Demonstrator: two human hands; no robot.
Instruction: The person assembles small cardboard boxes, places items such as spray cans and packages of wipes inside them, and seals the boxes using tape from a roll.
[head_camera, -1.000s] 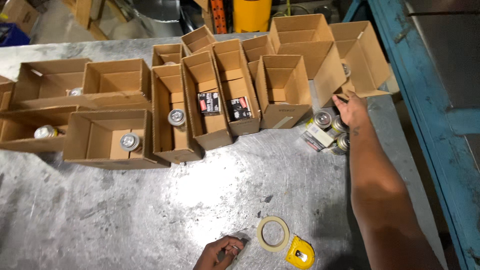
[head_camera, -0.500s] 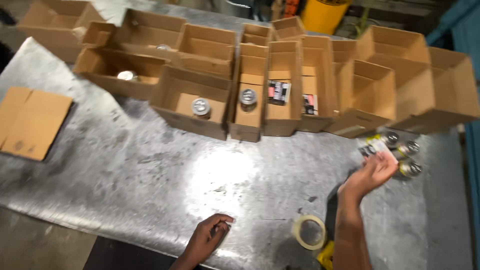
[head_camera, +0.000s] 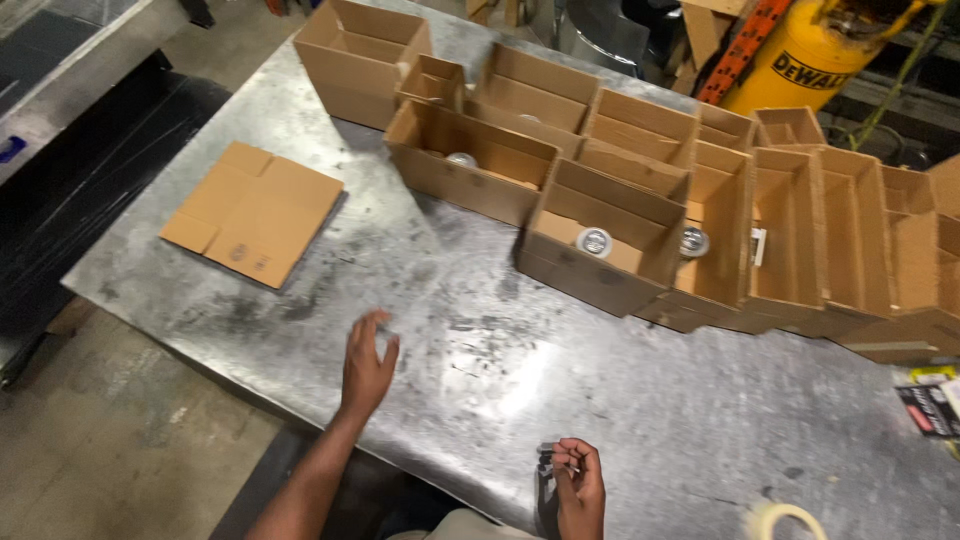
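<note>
My left hand (head_camera: 368, 365) hovers open over the metal table (head_camera: 470, 330), fingers spread, with nothing in it. The nearest thing to it is a flattened cardboard box (head_camera: 255, 210), up and to the left, apart from the hand. My right hand (head_camera: 578, 485) is close to my body at the table's front edge, curled around a small dark object (head_camera: 545, 468) that I cannot make out well. A row of open cardboard boxes (head_camera: 600, 250) stands across the far side of the table. Some hold a round silver part (head_camera: 594, 240).
A roll of tape (head_camera: 782, 520) lies at the bottom right edge. A dark flat packet (head_camera: 930, 408) lies at the far right. A yellow tank (head_camera: 800, 55) stands behind the table. The concrete floor (head_camera: 110, 450) is at the left, beyond the table's edge.
The view has swung left. My right hand has come back from the small parts at the right to the front edge. My left hand has lifted and moved out to the left.
</note>
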